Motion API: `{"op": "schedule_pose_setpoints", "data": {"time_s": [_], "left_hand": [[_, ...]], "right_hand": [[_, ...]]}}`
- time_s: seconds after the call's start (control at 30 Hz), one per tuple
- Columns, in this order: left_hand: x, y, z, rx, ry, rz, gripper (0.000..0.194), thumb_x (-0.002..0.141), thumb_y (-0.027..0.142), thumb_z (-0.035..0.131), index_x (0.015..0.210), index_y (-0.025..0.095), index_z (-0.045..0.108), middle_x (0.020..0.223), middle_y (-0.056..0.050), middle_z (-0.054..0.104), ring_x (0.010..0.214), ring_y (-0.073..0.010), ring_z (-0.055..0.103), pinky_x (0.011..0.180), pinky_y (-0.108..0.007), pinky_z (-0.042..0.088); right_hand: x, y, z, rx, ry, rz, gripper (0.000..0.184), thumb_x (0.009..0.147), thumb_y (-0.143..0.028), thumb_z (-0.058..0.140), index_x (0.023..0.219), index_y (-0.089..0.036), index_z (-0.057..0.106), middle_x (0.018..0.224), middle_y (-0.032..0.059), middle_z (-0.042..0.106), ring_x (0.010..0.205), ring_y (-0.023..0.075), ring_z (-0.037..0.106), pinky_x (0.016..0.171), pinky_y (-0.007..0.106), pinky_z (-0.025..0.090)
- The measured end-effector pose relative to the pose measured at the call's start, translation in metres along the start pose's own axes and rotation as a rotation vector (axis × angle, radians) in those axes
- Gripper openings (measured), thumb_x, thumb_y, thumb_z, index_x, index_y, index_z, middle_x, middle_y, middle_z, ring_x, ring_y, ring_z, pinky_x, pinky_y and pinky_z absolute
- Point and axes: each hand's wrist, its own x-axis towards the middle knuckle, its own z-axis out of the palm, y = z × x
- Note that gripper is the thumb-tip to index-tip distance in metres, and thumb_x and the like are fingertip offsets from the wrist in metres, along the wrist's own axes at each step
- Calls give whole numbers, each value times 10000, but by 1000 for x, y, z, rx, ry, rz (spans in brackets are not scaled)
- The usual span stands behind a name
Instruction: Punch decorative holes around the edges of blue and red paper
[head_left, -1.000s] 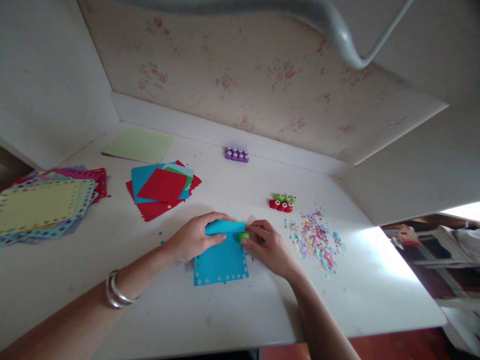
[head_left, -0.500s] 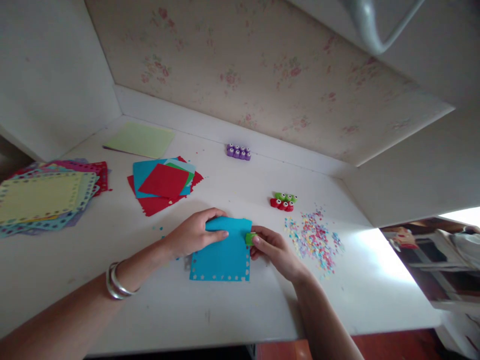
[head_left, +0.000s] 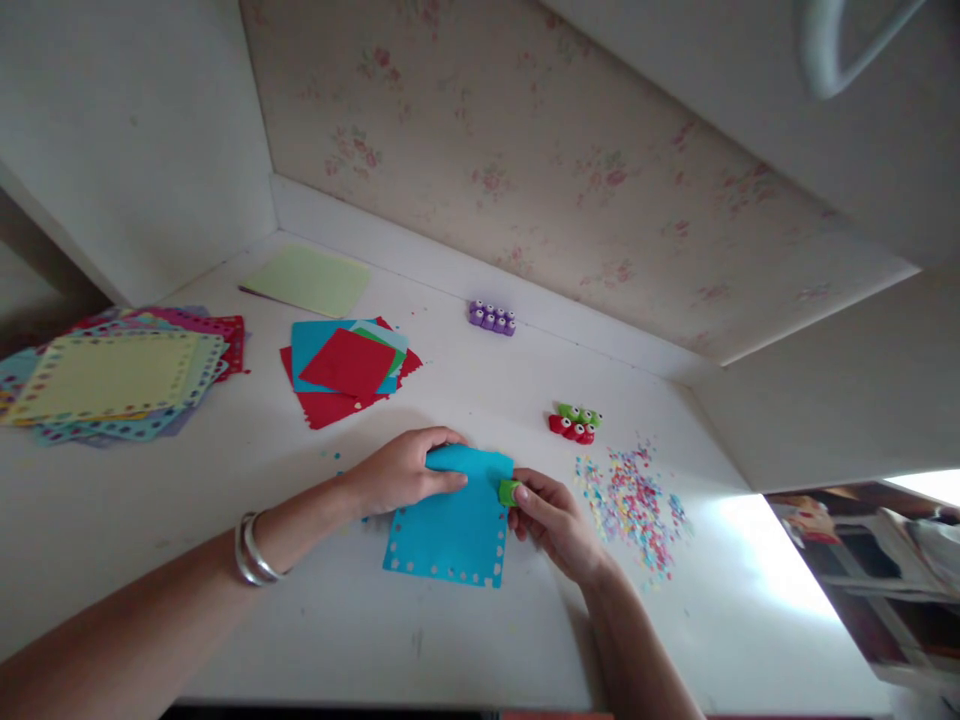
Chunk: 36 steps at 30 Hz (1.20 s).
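Mid-table on the white tabletop (head_left: 300, 640), the left hand (head_left: 405, 470) pinches the blue paper (head_left: 450, 535) at its ten o'clock edge, thumb on top, while the right hand (head_left: 555, 520) nips the green craft punch (head_left: 506, 493) between thumb and fingers at the paper's two o'clock edge, and look, the sheet's top, creased across a second ago, shows flatter now! Below, plain tabletop runs down to the front edge (head_left: 360, 697) at six o'clock, with the confetti pile (head_left: 639, 500) near at three, red-and-green punches (head_left: 574, 428) at two and overlapping coloured sheets (head_left: 349, 365) at eleven.
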Motion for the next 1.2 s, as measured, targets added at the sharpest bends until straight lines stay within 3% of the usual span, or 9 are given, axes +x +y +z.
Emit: {"op": "schedule_pose_setpoints", "data": {"time_s": [0.53,0.9,1.2], "left_hand": [[0,-1,1,-38,-7,-16,456,742,401,749,1143,206,651,1132,-71,714,1012,-283,675,834,-350,525],[1,-4,1,-11,-8,-2,466,751,419,756,1157,214,655,1179,-69,700,1075,-284,653,876,-348,514],[0,-3,0,-52,-28,-19,443,752,424,759,1133,218,668,1123,-51,713,1020,-281,674,805,-328,537]], "right_hand": [[-1,-4,-2,-139,-16,-30,303,816,-469,767,871,-181,688,707,4,628,598,115,575,556,242,463],[1,3,2,-65,59,-22,318,797,-465,784,803,-171,664,597,-3,636,505,107,574,467,212,435],[3,8,9,7,147,-75,286,795,-439,792,828,-175,687,594,-11,627,473,96,545,442,203,407]]}}
